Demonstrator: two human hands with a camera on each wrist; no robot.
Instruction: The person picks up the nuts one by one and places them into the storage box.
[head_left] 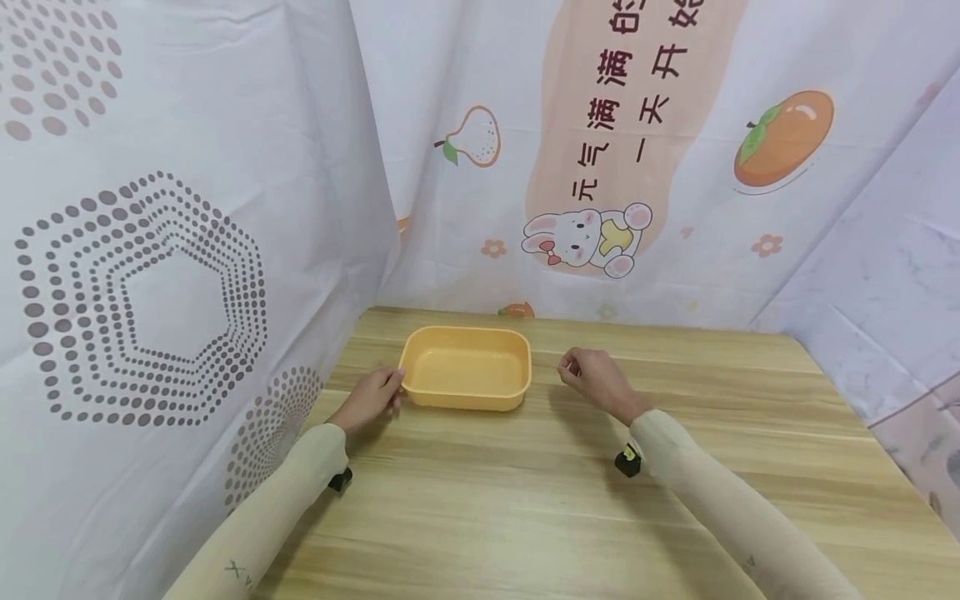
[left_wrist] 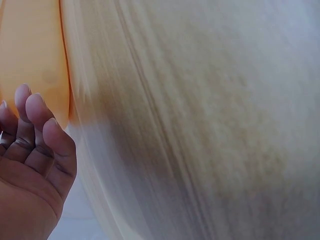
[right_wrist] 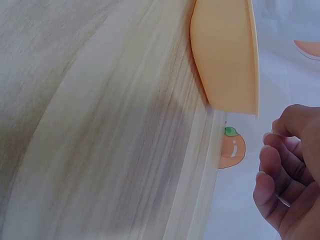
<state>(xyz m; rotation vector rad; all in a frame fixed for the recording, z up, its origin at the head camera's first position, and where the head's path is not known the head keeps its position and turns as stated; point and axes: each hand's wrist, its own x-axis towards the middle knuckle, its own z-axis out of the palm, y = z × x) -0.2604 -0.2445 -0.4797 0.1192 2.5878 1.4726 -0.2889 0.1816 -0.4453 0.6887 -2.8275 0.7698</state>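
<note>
A shallow yellow-orange plastic tray (head_left: 467,402) with rounded corners sits on the wooden table, with nothing inside it. At its left end my left hand (head_left: 371,396) pinches the rim, one fingertip overlapping the edge. In the left wrist view, loosely bent fingers (left_wrist: 37,107) show against the tray's outer wall (left_wrist: 35,45); the thumb is hidden there. To the right of the tray, apart from it, my right hand (head_left: 600,383) hovers above the table. Its fingers (right_wrist: 270,162) are loosely curled around nothing, close to the tray's end (right_wrist: 227,60) in the right wrist view.
The light wood-grain table (head_left: 480,508) extends toward me and to the right. A printed fabric curtain (head_left: 420,267) hangs along the table's back edge, and a dotted white sheet (head_left: 315,208) closes off the left. More pale patterned fabric (head_left: 885,333) stands at the right.
</note>
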